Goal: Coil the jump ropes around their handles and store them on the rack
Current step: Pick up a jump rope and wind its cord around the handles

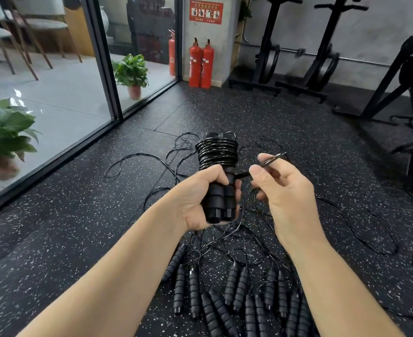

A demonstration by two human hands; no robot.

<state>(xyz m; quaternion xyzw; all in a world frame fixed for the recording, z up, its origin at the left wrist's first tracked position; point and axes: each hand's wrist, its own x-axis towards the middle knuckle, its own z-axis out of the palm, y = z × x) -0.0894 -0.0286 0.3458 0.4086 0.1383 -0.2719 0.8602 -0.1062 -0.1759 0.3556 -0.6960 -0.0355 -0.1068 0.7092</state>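
- At far left, potted plants (4, 132) stand behind the glass partition (103, 57).
- Your left hand (200, 198) is wrapped tight around a pair of black handles (221, 198), held upright; the rope coil (217, 153) sits around their upper half.
- Your right hand (283, 188) pinches the loose rope end (270, 161) between thumb and forefinger, just beside the coil.
- Below, more jump ropes (237, 288) lie tangled on the speckled floor (79, 215).
- Black racks (322, 45) stand at the far wall.
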